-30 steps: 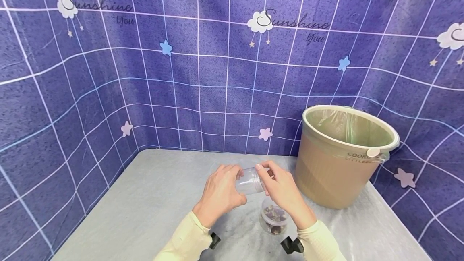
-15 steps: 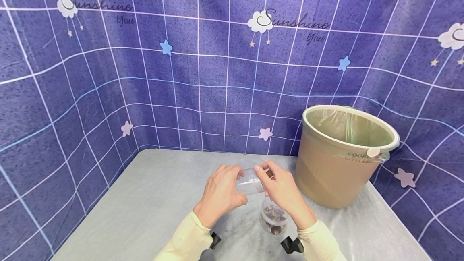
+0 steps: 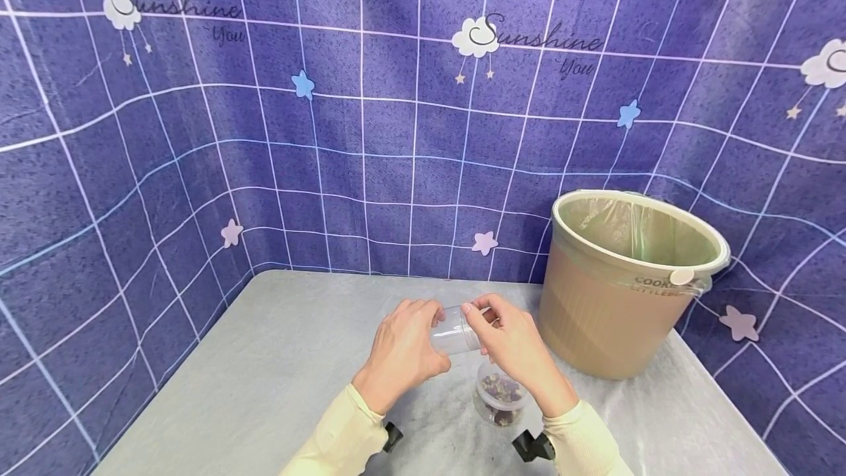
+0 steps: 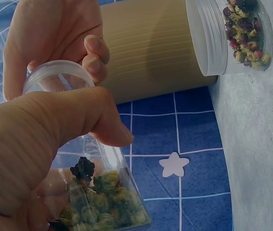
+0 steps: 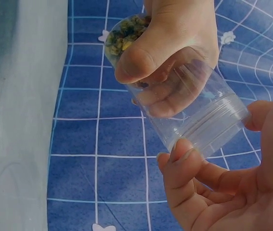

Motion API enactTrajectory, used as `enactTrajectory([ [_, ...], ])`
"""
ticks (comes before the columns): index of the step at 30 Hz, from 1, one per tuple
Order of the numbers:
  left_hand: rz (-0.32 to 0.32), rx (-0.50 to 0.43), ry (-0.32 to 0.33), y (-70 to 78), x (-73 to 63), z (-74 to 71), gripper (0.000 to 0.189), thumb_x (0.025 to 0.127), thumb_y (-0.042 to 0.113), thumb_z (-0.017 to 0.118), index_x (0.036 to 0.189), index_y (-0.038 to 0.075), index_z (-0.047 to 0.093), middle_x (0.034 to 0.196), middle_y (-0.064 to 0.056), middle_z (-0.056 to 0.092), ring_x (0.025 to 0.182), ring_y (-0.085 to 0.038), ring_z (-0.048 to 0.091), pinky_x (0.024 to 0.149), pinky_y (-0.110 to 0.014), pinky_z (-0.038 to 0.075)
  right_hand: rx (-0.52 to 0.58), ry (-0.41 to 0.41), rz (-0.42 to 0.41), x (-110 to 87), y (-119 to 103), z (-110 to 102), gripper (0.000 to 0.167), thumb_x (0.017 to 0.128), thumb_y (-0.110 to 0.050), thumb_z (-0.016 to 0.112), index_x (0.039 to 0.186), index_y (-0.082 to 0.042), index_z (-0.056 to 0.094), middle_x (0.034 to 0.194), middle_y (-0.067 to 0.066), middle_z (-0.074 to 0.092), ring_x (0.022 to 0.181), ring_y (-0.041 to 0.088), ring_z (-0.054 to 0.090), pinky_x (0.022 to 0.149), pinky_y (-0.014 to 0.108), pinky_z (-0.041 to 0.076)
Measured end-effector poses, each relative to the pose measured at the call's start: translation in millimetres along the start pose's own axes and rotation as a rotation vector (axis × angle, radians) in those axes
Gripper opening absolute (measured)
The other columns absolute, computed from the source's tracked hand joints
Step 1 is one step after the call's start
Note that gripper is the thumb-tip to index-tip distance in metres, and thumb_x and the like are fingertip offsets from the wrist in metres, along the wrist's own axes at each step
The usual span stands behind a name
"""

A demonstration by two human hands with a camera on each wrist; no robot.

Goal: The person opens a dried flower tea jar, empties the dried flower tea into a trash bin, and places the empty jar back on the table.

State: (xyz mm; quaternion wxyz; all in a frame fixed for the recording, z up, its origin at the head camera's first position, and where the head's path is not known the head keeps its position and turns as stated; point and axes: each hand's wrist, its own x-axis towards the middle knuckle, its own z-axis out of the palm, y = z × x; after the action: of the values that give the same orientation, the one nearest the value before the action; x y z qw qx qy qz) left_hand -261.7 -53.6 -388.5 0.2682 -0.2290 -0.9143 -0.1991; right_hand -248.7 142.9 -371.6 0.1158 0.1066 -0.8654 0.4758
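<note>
A clear plastic jar (image 3: 452, 333) lies tilted on its side, held above the table between both hands. My left hand (image 3: 403, 347) grips its body near the closed end, thumb across one side. Dried yellow-green buds (image 4: 102, 204) and a few dark pieces sit gathered at that end. With curled fingers and thumb, my right hand (image 3: 518, 347) pinches the ribbed end (image 5: 213, 130); whether a separate lid is on it, I cannot tell. Below the right hand, a second clear jar (image 3: 500, 397) holding dried rosebuds (image 4: 249, 36) stands upright on the table.
A tan bin (image 3: 608, 314) with a clear plastic liner stands at the table's right rear. The grey table (image 3: 284, 380) meets a purple-blue grid-patterned curtain (image 3: 370, 189) at the back and sides.
</note>
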Motion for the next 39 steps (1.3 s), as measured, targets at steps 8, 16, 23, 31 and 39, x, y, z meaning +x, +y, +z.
enactTrajectory([
  [8, -0.017, -0.002, -0.024, -0.2, -0.4, -2.1, 0.050, 0.049, 0.022, 0.083, 0.096, 0.021, 0.066, 0.084, 0.012, 0.062, 0.078, -0.013, 0.052, 0.064, -0.030, 0.045, -0.017, 0.000, -0.009, 0.2, -0.7, 1.4, 0.034, 0.098, -0.054, 0.062, 0.110, -0.023, 0.070, 0.083, -0.003, 0.069, 0.057, 0.017, 0.066, 0.050, 0.033, 0.053],
  [16, -0.014, -0.009, -0.030, -0.5, 0.9, -2.7, 0.051, 0.048, 0.021, 0.083, 0.096, 0.021, 0.067, 0.083, 0.013, 0.060, 0.077, -0.012, 0.051, 0.062, -0.029, 0.044, -0.015, 0.006, -0.004, 0.0, 0.0, 2.3, 0.034, 0.098, -0.052, 0.063, 0.108, -0.020, 0.070, 0.084, -0.001, 0.067, 0.056, 0.015, 0.064, 0.051, 0.031, 0.053],
  [23, -0.018, -0.001, -0.030, -1.2, 0.5, -3.4, 0.050, 0.049, 0.021, 0.083, 0.097, 0.021, 0.067, 0.084, 0.013, 0.061, 0.077, -0.012, 0.052, 0.063, -0.029, 0.044, -0.023, 0.013, -0.008, 0.9, 0.0, 4.1, 0.031, 0.099, -0.050, 0.064, 0.108, -0.021, 0.070, 0.084, -0.002, 0.068, 0.056, 0.014, 0.064, 0.051, 0.031, 0.053],
  [31, -0.019, -0.001, -0.032, -2.0, 0.3, -3.7, 0.050, 0.049, 0.021, 0.083, 0.096, 0.021, 0.067, 0.083, 0.013, 0.061, 0.077, -0.012, 0.051, 0.063, -0.029, 0.044, -0.039, 0.014, -0.027, 1.3, -1.6, 4.3, 0.027, 0.099, -0.046, 0.064, 0.109, -0.021, 0.070, 0.085, -0.004, 0.069, 0.058, 0.013, 0.064, 0.053, 0.030, 0.052],
  [39, -0.019, 0.001, -0.027, -2.4, 0.3, -4.2, 0.050, 0.049, 0.021, 0.083, 0.097, 0.021, 0.068, 0.084, 0.013, 0.061, 0.078, -0.012, 0.052, 0.063, -0.029, 0.045, -0.042, -0.004, -0.053, 1.1, -1.4, 3.6, 0.026, 0.099, -0.041, 0.065, 0.112, -0.019, 0.069, 0.090, -0.002, 0.071, 0.062, 0.011, 0.064, 0.055, 0.029, 0.052],
])
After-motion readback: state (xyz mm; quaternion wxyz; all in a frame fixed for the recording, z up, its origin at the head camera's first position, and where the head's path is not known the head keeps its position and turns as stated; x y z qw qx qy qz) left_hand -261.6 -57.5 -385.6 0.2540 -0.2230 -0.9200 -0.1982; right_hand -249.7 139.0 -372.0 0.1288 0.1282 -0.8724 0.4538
